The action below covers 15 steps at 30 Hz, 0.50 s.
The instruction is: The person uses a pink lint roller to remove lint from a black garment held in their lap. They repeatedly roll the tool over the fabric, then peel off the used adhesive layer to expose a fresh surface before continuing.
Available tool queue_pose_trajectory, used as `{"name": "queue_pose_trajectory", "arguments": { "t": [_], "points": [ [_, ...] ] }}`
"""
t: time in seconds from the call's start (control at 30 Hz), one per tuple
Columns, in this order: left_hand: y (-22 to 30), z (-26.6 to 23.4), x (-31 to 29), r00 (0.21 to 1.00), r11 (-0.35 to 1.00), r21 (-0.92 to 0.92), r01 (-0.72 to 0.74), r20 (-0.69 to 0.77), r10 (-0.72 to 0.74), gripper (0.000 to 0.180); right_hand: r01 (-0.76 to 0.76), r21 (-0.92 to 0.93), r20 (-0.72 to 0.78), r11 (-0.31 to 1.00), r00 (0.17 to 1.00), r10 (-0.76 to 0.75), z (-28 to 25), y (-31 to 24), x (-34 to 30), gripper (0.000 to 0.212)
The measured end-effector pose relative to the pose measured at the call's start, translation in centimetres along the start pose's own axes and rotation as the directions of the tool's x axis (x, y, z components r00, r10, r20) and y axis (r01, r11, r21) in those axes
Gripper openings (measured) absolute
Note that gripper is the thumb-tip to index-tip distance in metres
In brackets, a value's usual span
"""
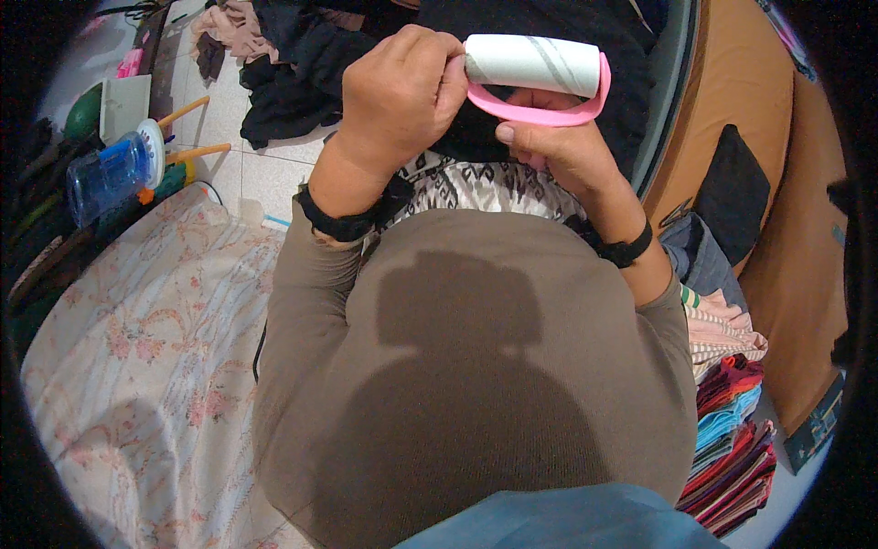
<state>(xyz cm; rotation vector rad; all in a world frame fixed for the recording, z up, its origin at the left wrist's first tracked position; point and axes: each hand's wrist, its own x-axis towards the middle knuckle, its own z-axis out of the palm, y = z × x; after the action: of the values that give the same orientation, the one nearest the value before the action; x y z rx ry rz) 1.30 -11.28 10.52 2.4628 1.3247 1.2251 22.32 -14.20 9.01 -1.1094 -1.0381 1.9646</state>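
Note:
A lint roller (532, 62) with a white sticky roll and a pink frame is held up in front of me, its roll lying nearly level. My right hand (565, 151) is closed around the pink handle below the roll, most of which the fingers hide. At the roll's left end, my left hand (402, 96) is closed with thumb and fingers pinched against the edge. Whether a loose sheet is between them cannot be seen. Black cloth (457, 137) spreads beneath and behind both hands.
Dark and beige clothes (240, 29) lie on the tiled floor at the far left, near a clear blue plastic container (108, 178). A floral cloth (137, 366) covers the left side. Folded colourful fabrics (732, 448) are stacked at right, below a brown padded panel (791, 220).

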Motion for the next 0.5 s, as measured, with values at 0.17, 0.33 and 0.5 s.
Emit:
{"name": "queue_pose_trajectory", "arguments": {
  "t": [0.17,0.33,0.5],
  "points": [
    [-0.20,0.36,0.10,0.999,0.999,0.028,-0.039,-0.016,0.039,0.013,-0.013,0.032,-0.002,0.999,1.000,0.013,-0.03,0.06,-0.11,0.032],
    [-0.20,0.30,-0.20,1.000,0.998,0.060,-0.014,-0.012,0.015,0.015,-0.028,0.007,0.006,1.000,1.000,0.028,-0.23,0.05,-0.07,0.034],
    [-0.58,0.26,-0.24,0.998,0.999,-0.041,0.008,-0.060,-0.010,0.014,0.003,-0.013,-0.008,1.000,1.000,-0.003,-0.06,-0.04,-0.07,0.033]
  ]
}}
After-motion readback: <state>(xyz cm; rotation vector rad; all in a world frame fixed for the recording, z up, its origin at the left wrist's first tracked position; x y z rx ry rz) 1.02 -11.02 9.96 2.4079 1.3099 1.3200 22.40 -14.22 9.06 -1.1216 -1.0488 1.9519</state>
